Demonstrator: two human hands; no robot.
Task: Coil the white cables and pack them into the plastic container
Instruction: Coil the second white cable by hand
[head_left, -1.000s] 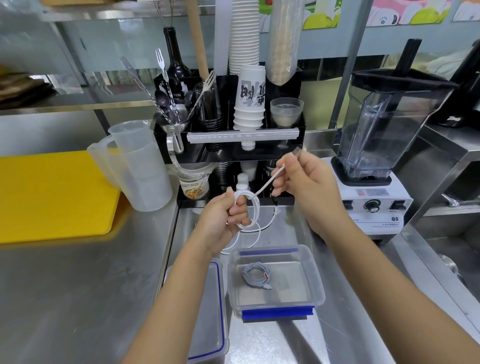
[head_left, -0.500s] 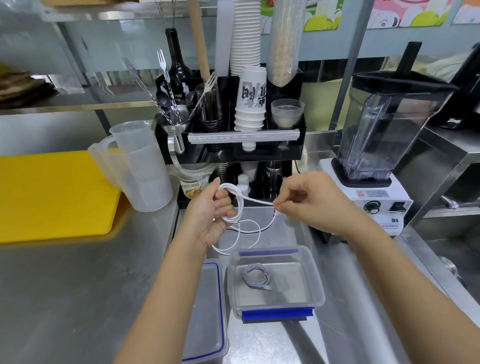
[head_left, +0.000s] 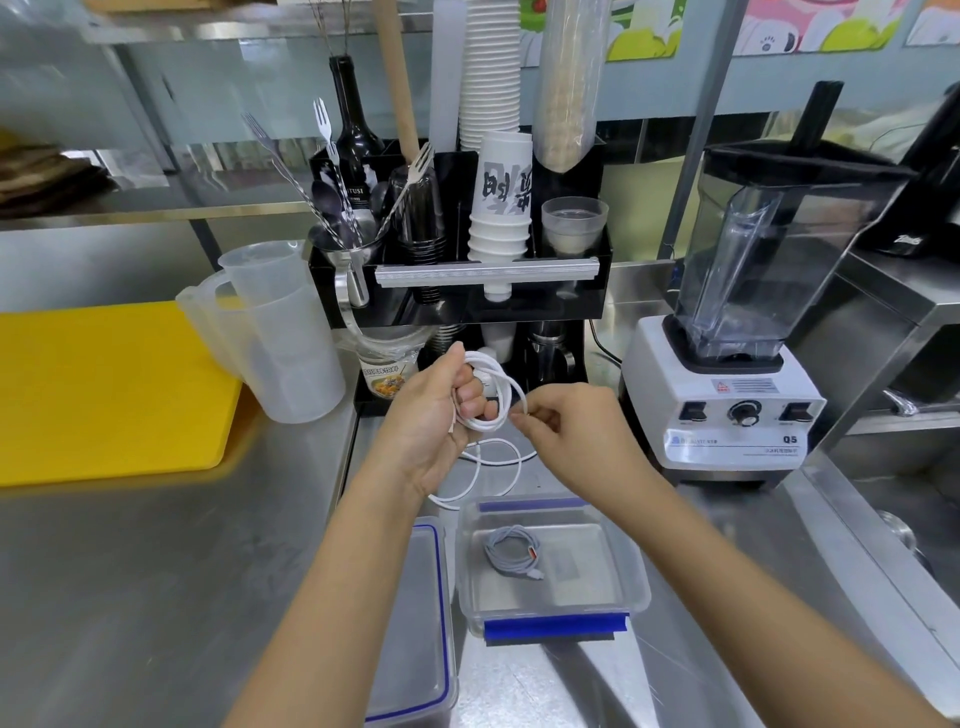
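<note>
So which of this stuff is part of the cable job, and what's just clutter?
Job:
white cable, wound by left hand, fed by right hand
plastic container
coiled grey cable inside it
container lid

Clutter:
blender
measuring jugs
yellow cutting board
cup rack

White cable (head_left: 496, 395) in both hands, L (head_left: 436, 415) & R (head_left: 566, 431)

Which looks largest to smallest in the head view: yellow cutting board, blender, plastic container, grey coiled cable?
1. yellow cutting board, cut off at the left edge
2. blender
3. plastic container, though it sits nearer the camera
4. grey coiled cable, inside the container
</note>
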